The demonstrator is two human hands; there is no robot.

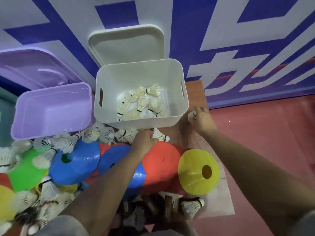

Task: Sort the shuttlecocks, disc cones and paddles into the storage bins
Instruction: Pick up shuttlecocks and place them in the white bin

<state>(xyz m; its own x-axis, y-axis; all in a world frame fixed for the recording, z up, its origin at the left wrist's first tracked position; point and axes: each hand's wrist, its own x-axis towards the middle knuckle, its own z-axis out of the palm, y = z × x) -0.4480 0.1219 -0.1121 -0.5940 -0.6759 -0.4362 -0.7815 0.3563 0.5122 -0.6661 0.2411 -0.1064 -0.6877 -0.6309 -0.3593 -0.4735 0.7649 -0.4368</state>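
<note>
Shuttlecock sorting was the step in hand: the left hand point(144, 138) pinched a shuttlecock point(161, 136) just below the white bin point(141, 123), the right hand point(202, 119) clutched another shuttlecock point(191, 115) beside its right corner. Next, both probably needed lifting over the rim.

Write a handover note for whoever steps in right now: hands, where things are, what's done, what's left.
Left hand: closed on a shuttlecock just in front of the white bin.
Right hand: holding another shuttlecock beside the white bin's right corner.
Done: a batch of shuttlecocks already lies in the white bin.
Purple bin: nothing visible inside.
Left: many loose shuttlecocks in the pile on the left and near the bottom; the disc cones, including the blue cone, green cone and yellow cone, are all unsorted. Dark items at the bottom edge may be paddles; too blurred to confirm.
</note>
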